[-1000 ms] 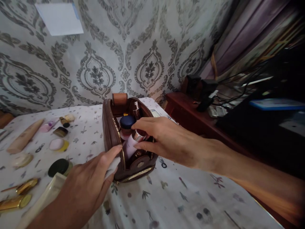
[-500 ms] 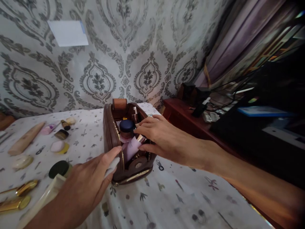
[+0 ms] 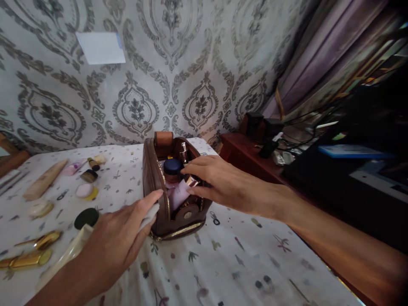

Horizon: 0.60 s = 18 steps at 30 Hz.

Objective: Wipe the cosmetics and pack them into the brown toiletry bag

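Observation:
A brown leather cosmetic bag (image 3: 156, 199) stands unzipped on the bed, its gold zipper spread around the opening. Inside I see a dark-blue-lidded jar (image 3: 172, 166), a shiny metallic-topped bottle (image 3: 183, 152) and a lilac tube (image 3: 179, 194) with a rose-gold cap. My right hand (image 3: 216, 178) reaches over the bag's right side, thumb and fingers closed around the tube's cap end. At the bag's left edge, my left hand (image 3: 119, 236) rests with its fingertips against the zipper. A folded white piece (image 3: 149, 216), perhaps cloth, is pinched in that hand.
On the patterned sheet to the left lie a beige tube (image 3: 46, 180), a dark-green-lidded jar (image 3: 86, 218), gold cosmetic tubes (image 3: 28, 259) and several small items. A pale tube (image 3: 75, 248) lies partly under my left forearm. Dark red furniture (image 3: 237, 146) borders the bed's right side.
The view has turned slightly, so everything sits a little further right. Both hands keep nearly the same places at the bag; the right one stays on the lilac tube.

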Motion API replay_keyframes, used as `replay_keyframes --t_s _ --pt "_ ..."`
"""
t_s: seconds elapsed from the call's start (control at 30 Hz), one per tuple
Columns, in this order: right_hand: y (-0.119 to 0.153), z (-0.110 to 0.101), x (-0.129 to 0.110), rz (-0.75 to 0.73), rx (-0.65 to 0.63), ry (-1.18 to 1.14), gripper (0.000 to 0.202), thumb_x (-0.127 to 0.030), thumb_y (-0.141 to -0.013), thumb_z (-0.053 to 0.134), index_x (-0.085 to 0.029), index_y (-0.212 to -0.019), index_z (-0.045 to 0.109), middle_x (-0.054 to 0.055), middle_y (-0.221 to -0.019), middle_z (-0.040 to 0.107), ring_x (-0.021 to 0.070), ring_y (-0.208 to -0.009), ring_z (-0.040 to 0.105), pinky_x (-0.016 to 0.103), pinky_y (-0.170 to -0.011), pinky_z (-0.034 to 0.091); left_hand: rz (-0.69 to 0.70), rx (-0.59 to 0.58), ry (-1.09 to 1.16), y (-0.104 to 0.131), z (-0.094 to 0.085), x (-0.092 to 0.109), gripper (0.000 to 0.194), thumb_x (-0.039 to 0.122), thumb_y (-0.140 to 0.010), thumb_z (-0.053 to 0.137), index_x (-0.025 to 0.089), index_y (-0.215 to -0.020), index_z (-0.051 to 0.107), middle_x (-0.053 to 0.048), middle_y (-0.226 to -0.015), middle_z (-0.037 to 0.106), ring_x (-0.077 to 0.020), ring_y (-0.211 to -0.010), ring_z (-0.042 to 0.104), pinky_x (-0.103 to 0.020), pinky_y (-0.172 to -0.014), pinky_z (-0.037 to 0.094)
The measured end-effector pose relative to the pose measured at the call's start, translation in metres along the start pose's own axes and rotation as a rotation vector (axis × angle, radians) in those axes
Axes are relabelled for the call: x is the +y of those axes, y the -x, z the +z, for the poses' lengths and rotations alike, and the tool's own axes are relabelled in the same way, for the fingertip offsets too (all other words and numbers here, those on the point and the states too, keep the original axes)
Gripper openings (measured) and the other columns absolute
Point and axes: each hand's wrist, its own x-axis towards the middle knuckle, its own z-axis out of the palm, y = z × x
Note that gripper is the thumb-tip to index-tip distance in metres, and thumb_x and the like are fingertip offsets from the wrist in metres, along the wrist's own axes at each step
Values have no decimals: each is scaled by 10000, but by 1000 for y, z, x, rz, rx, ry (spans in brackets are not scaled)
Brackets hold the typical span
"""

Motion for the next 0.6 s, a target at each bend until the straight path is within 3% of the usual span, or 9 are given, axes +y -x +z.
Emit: replay_keyframes --t_s 0.13,0.23,0.33,0.5,0.6 --pt "1 9 6 -86 101 48 283 -164 -974 457 -163 -1143 685 118 -1168 698 249 -1083 656 408 -956 515 -110 25 71 18 -6 -9 348 266 -1005 365 239 -1341 450 -28 -1013 748 -159 -774 722 -228 -651 524" --pt "2 16 13 -120 221 101 329 -201 -990 417 -142 -1143 702 127 -1179 717 257 -1112 664 418 -979 529 -294 41 118 34 -19 -22 181 311 -980 417 215 -962 569 48 -639 625 -138 -532 607 -228 -529 439" --pt "4 20 17 -162 330 123 352 -267 -1013 407 -142 -1184 687 125 -1191 720 247 -1115 673 400 -966 546 -571 123 238 51 -37 -44 317 399 -959 426 227 -702 494 74 -485 440 -126 -432 460 -242 -462 358" --pt "17 25 0 -120 555 -18 220 -305 -994 505 -245 -1086 695 77 -1168 718 204 -1119 665 366 -957 543 -903 301 438 86 -65 -86 592 577 -966 271 241 -491 381 32 -403 393 -125 -404 383 -265 -449 310" --pt "26 33 -25 -128 636 -120 156 -284 -959 571 -291 -1061 689 52 -1162 702 190 -1116 656 363 -1003 515 -999 316 391 105 -74 -99 575 545 -959 296 228 -501 438 16 -417 444 -138 -441 433 -271 -492 355"
